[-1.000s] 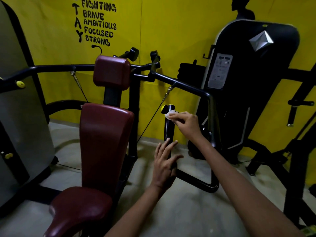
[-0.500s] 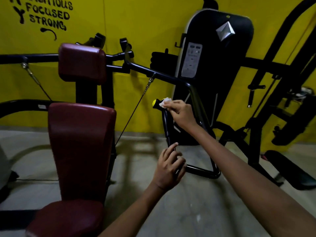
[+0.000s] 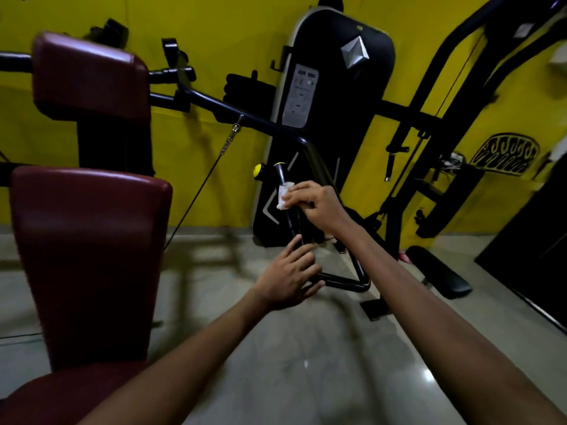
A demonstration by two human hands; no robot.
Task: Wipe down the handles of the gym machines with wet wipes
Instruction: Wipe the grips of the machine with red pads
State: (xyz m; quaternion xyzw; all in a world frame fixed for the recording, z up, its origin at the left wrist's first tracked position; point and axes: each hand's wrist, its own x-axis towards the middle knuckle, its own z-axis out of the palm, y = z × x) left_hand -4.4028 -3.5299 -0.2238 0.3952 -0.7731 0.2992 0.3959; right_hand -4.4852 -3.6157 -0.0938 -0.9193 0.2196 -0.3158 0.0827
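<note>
right hand (image 3: pixel 316 204) extended forward, fingers curled, pressing wipe (image 3: pixel 283 196) against upper part of upright black handle (image 3: pixel 290 213). left hand (image 3: pixel 288 279) lower, fingers nearly straight, tips touching handle's base; holds nothing.

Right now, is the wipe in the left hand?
No, the right hand pinches the white wipe against the black handle; the left hand holds no wipe.

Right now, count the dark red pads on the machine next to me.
3. The headrest pad sits at upper left, the backrest pad stands below it, and the seat pad lies at bottom left, partly cut off by the frame edge.
</note>
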